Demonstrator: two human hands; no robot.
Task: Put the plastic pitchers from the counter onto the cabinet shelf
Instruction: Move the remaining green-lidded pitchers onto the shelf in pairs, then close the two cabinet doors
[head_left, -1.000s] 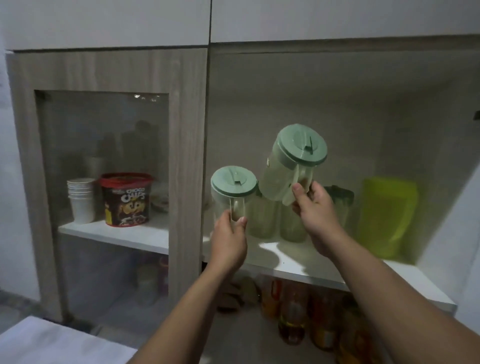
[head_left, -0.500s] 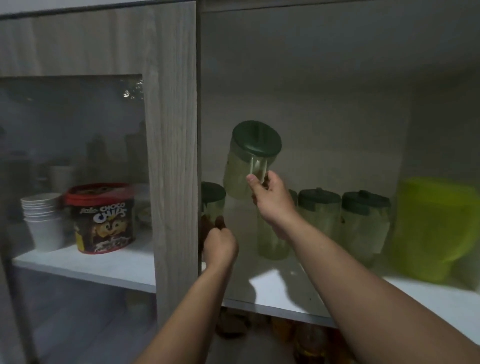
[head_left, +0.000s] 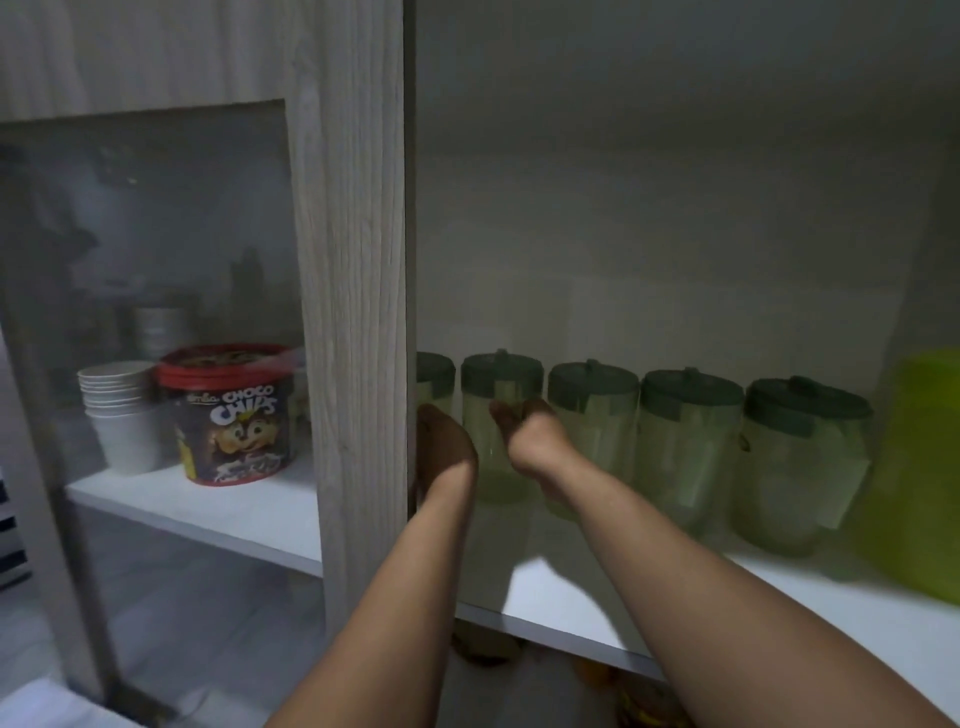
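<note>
Your two hands are deep in the open cabinet at the centre of the frame, each on a pitcher at the left end of the row. Your right hand (head_left: 535, 441) has its fingers curled around the handle of the second pitcher (head_left: 498, 415), which stands upright on the shelf (head_left: 561, 597). Your left hand (head_left: 444, 447) is against the leftmost pitcher (head_left: 434, 379), half hidden behind the wooden door frame (head_left: 353, 312); whether the fingers are closed on it I cannot tell.

Right of your hands, three more pitchers (head_left: 691, 441) stand in line, lids on, close together, with a bright green container (head_left: 919, 467) at the right edge.

By my reading, both pitchers you carry are down or nearly so. What remains is letting go and drawing your arms out. The counter is out of view, so you cannot judge from here whether more pitchers wait there.
</note>
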